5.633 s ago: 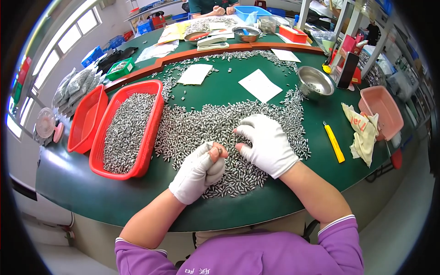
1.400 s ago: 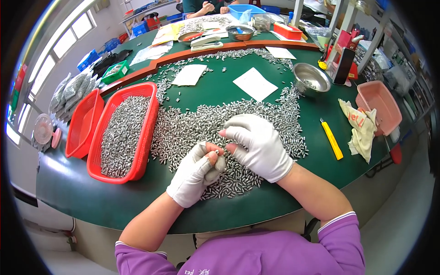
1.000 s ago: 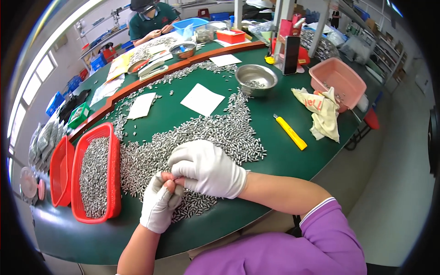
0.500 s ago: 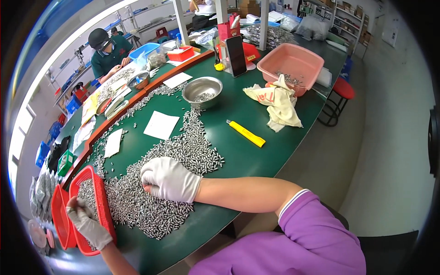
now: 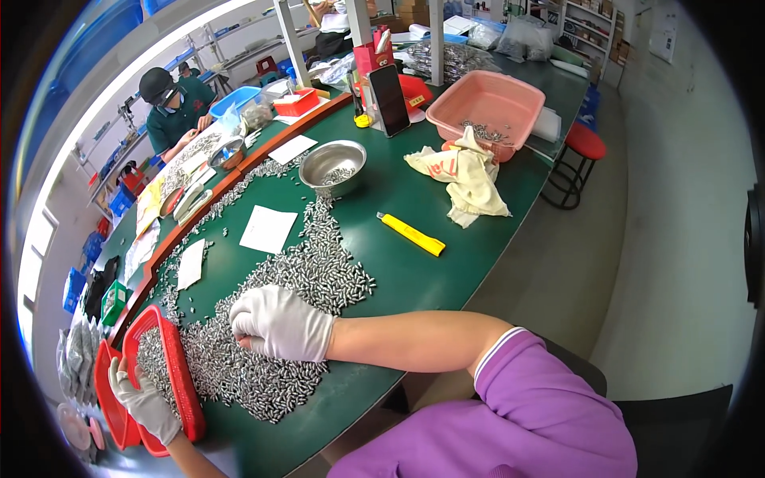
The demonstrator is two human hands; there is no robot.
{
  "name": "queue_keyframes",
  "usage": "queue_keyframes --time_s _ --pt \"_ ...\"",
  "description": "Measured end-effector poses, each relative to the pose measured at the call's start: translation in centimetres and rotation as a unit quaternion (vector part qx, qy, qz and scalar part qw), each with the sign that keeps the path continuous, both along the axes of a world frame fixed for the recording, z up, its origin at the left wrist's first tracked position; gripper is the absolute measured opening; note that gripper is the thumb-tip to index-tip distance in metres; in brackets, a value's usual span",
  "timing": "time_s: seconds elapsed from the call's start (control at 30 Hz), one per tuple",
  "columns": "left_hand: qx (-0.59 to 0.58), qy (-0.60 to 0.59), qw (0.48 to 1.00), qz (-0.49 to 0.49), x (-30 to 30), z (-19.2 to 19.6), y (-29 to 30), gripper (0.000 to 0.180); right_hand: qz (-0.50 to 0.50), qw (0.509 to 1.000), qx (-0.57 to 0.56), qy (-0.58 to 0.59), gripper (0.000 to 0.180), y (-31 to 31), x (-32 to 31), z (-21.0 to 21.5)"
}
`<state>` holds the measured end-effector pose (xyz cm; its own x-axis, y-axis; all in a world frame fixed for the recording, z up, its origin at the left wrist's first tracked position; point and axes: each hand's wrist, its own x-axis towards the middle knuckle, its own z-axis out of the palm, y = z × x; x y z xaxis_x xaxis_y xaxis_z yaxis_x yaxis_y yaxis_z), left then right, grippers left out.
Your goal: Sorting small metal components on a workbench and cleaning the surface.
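Pieces of metal [image 5: 263,390] heaped on green table [image 5: 414,279] and in red basket [image 5: 185,390].
I see left hand [image 5: 146,405] spread, released, over basket; right hand [image 5: 279,323] curled at heap, contents untellable. Fingers catching the rim could spill pieces.

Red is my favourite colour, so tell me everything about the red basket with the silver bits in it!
The basket looks like red plastic, longer than wide, with a rim. It stands upright on the green table, holding many silver bits. A red tray is close on its left, a heap of bits on its right. The left hand hides part of it; whether they touch, I can't tell.
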<state>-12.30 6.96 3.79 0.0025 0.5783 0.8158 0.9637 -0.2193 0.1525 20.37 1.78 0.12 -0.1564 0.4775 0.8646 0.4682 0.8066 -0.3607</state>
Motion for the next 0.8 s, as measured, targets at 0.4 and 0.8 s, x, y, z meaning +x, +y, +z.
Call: queue_keyframes --time_s 0.4,0.8 --pt "-0.345 -0.403 0.737 -0.418 13.2 -2.2 -7.6 0.025 0.074 0.995 0.074 -0.005 0.018 -1.2 -0.1 1.5" --pt "-0.429 -0.557 0.57 -0.425 12.8 -2.8 -8.4 0.043 0.139 0.989 0.056 0.001 0.014 -1.0 -0.5 1.2"
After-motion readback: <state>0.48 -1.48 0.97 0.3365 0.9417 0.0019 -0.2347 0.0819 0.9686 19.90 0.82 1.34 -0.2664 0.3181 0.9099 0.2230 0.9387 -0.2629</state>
